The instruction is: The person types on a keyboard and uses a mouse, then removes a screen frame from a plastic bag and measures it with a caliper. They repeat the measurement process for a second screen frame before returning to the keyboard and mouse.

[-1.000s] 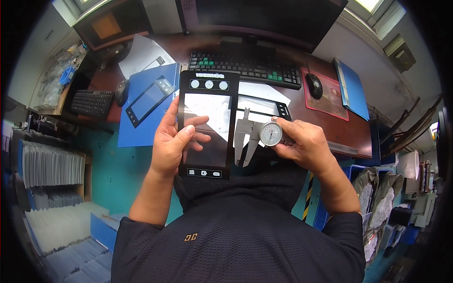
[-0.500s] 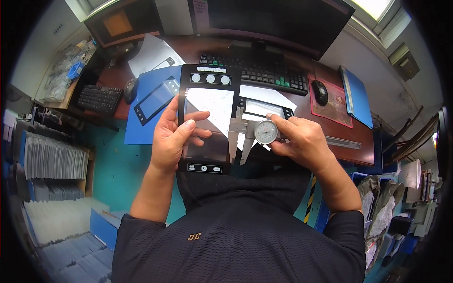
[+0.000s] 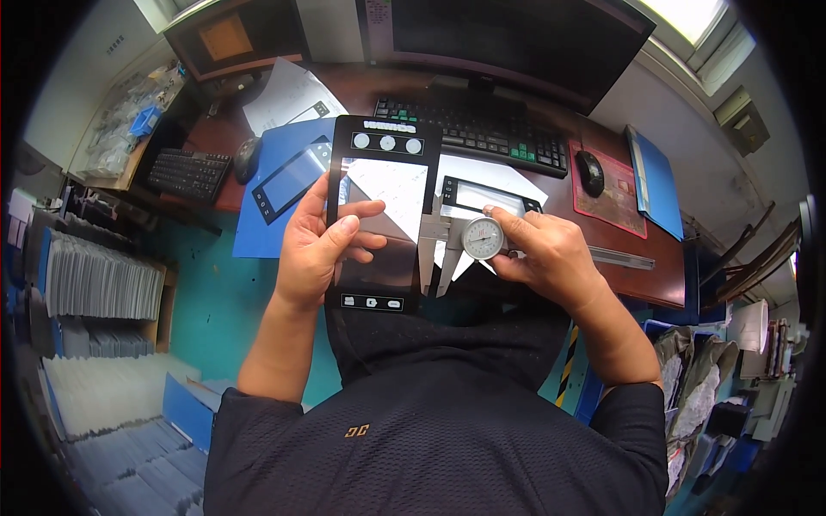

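Note:
My left hand grips a black-bordered glass panel by its left edge, holding it upright above my lap. Three pale round marks run across its top, small icons line its bottom, and its see-through middle shows white paper behind. Between my right thumb and fingers is a dial caliper, its round dial facing me. My right hand is closed around it. The caliper's jaws are beside the panel's right edge; whether they touch it I cannot tell. Behind the caliper, a smaller black-framed panel lies on white paper.
Another framed panel rests on a blue folder at left. Across the desk are a black keyboard, a mouse on a red pad, a metal ruler and monitors. Stacked sheets stand at far left.
The desk and its things appear slightly farther right in view. The panel's lower end sits a little higher. Both hands keep the same holds.

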Action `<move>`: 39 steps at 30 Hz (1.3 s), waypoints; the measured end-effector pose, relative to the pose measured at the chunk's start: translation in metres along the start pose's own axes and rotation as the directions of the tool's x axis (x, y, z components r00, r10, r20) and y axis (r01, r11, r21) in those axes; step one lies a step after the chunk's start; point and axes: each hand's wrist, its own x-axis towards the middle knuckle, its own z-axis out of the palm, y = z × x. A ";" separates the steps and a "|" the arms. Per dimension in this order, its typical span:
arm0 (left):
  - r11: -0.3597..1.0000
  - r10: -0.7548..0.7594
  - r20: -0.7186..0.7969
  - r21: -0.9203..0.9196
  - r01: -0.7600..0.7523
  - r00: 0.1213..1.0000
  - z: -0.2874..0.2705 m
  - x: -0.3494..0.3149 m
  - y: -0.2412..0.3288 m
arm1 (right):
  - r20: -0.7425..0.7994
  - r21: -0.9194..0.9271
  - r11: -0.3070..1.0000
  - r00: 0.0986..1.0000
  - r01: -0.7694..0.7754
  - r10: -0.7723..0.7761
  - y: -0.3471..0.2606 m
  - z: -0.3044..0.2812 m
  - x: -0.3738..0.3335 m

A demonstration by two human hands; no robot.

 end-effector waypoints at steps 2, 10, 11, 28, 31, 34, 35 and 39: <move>1.000 0.001 -0.002 -0.001 -0.001 1.000 0.000 0.000 0.000 | 0.000 0.001 1.000 1.000 -0.003 0.003 0.000 0.000 0.000; 1.000 0.007 0.006 -0.018 -0.007 1.000 0.000 0.001 -0.004 | -0.009 0.006 1.000 1.000 -0.013 0.013 0.001 0.002 -0.002; 1.000 0.005 0.004 -0.016 -0.005 1.000 0.000 0.001 -0.004 | -0.008 0.006 1.000 1.000 -0.014 0.014 0.001 0.003 -0.002; 1.000 0.009 -0.004 0.012 -0.008 1.000 0.001 0.004 -0.005 | -0.011 -0.003 1.000 1.000 -0.004 0.004 0.002 0.002 -0.003; 1.000 0.011 -0.007 0.011 -0.011 1.000 0.001 0.004 -0.005 | 0.002 -0.013 1.000 1.000 -0.004 0.004 0.003 0.001 -0.002; 1.000 0.007 -0.006 -0.006 -0.007 1.000 0.001 0.004 -0.005 | -0.007 -0.003 1.000 1.000 0.001 -0.001 0.002 0.001 -0.002; 1.000 0.007 -0.002 0.000 -0.007 1.000 0.001 0.004 -0.004 | -0.007 -0.003 1.000 1.000 0.000 0.000 0.002 0.001 -0.002; 1.000 0.002 -0.001 -0.005 -0.002 1.000 0.002 0.004 -0.002 | 0.001 -0.007 1.000 1.000 0.003 -0.003 0.002 -0.001 -0.001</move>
